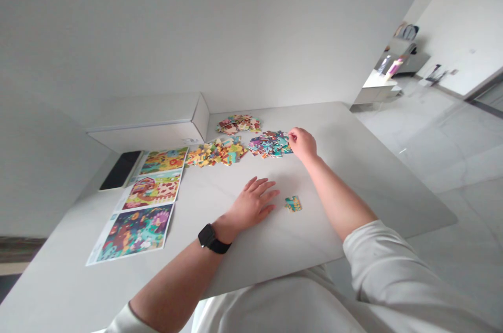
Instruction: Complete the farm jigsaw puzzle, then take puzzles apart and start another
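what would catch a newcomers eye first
The colourful jigsaw puzzle pieces heaped in three piles on the white table stand out, the right hand at the rightmost pile. Left of them lie three printed picture sheets, and the left hand, wearing a black smartwatch, rests flat near a small cluster of pieces.

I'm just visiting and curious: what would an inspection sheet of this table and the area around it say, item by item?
Surface: pale stone-look table, with a few things laid out on it.
Job's things: three heaps of jigsaw pieces; a small joined group of pieces; three printed picture sheets.
Clutter: dark phone or tablet; white box.
Hands: left hand lies open on the table; right hand is at the edge of the nearest heap.
Cables: nothing seen.
Surroundings: pale tiled floor; white furniture in the distance.
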Demonstrator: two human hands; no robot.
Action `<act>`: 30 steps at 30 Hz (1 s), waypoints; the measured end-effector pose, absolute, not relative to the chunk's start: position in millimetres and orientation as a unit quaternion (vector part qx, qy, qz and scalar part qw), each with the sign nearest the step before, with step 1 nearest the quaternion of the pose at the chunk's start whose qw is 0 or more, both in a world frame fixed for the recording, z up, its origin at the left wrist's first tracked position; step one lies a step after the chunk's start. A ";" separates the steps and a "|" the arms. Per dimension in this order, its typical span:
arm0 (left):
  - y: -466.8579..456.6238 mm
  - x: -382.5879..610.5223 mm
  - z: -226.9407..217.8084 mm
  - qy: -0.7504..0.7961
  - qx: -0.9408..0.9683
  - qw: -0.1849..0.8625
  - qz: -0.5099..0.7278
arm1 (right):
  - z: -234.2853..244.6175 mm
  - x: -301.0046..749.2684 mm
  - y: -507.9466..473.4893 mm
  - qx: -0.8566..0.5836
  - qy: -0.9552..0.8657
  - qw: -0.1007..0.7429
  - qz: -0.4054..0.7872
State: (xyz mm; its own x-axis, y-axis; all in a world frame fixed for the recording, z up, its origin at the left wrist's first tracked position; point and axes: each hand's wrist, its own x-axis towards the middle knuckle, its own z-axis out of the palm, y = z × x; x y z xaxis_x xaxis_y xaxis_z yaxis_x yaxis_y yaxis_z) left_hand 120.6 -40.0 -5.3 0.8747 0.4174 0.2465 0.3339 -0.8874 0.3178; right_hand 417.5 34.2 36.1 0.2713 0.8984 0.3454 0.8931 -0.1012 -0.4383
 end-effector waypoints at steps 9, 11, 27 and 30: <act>37.6 93.3 36.6 0.339 0.882 0.115 0.306 | -2.0 438.8 47.9 -0.706 -0.601 0.375 0.002; 50.9 104.0 40.7 0.379 0.871 0.091 0.299 | -2.6 434.6 47.2 -0.681 -0.643 0.349 -0.015; 68.1 161.7 -20.2 0.461 0.856 0.078 0.221 | -16.4 402.6 42.5 -0.549 -0.804 0.226 0.005; 65.0 162.4 -16.6 0.474 0.860 0.082 0.171 | -21.8 408.3 46.2 -0.551 -0.796 0.249 0.013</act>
